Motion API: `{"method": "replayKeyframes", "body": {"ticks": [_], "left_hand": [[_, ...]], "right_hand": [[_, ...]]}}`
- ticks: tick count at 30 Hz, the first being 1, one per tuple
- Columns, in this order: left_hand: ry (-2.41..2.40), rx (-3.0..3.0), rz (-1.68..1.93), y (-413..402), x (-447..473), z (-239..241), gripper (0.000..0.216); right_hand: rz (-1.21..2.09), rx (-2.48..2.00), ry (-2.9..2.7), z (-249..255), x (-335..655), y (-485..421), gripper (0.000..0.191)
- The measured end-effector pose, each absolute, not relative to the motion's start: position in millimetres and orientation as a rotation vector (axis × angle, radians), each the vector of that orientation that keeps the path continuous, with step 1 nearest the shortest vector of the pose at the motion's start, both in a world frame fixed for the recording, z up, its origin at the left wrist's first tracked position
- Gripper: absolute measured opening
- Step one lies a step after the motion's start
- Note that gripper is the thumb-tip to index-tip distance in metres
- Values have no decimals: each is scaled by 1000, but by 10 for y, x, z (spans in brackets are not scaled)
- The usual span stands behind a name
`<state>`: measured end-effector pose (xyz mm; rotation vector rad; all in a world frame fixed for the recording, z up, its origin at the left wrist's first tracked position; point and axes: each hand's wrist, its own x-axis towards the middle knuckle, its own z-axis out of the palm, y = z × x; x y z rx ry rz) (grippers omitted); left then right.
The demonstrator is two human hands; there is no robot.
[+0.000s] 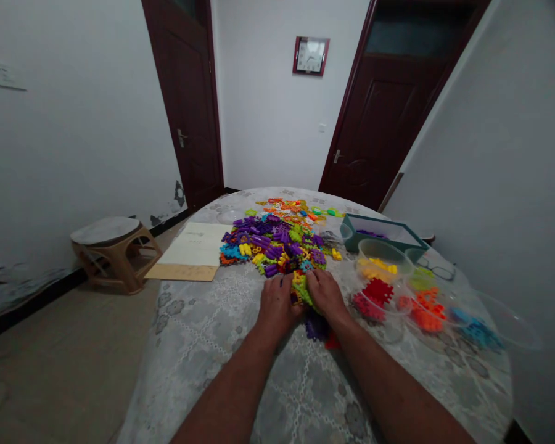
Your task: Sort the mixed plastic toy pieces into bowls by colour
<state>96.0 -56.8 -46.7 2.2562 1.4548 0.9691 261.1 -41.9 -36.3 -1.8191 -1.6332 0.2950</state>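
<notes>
A heap of plastic gear-shaped building pieces (pixel 272 237), mostly purple with green, yellow, blue and orange ones, lies mid-table. At its near edge my left hand (pixel 277 301) curls against several yellow and orange pieces. My right hand (pixel 326 293) closes from the other side on lime green pieces (pixel 301 287). The two hands face each other with these pieces between them; some fingertips are hidden. Just below my right hand lie a purple piece (pixel 316 328) and a red piece (pixel 332 341).
On the right stand clear bowls of yellow pieces (pixel 377 269), red pieces (pixel 374 299), orange pieces (pixel 428 310) and blue pieces (pixel 476 330). Behind them are a teal box (pixel 416 243) and glasses (pixel 441 272). An open notebook (pixel 189 246) lies left; a stool (pixel 115 246) stands beyond the table edge.
</notes>
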Motion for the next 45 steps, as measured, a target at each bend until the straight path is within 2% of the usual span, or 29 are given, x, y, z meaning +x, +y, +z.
{"method": "replayKeyframes", "body": {"ticks": [6, 14, 29, 36, 45], "left_hand": [[1321, 1829, 1178, -526, 1014, -421, 68], [1050, 1318, 1180, -430, 1158, -175, 61], [919, 1184, 1058, -427, 1496, -40, 64], [825, 863, 1177, -419, 1698, -175, 64], [1015, 990, 1367, -445, 1753, -219, 65]], "right_hand": [[455, -1597, -1475, -396, 2462, -461, 41], [627, -1476, -1212, -390, 2529, -400, 40], [696, -1334, -950, -441, 2730, -258, 44], [642, -1358, -921, -414, 2718, -253, 42], [546, -1250, -1067, -288, 2515, -464, 36]]}}
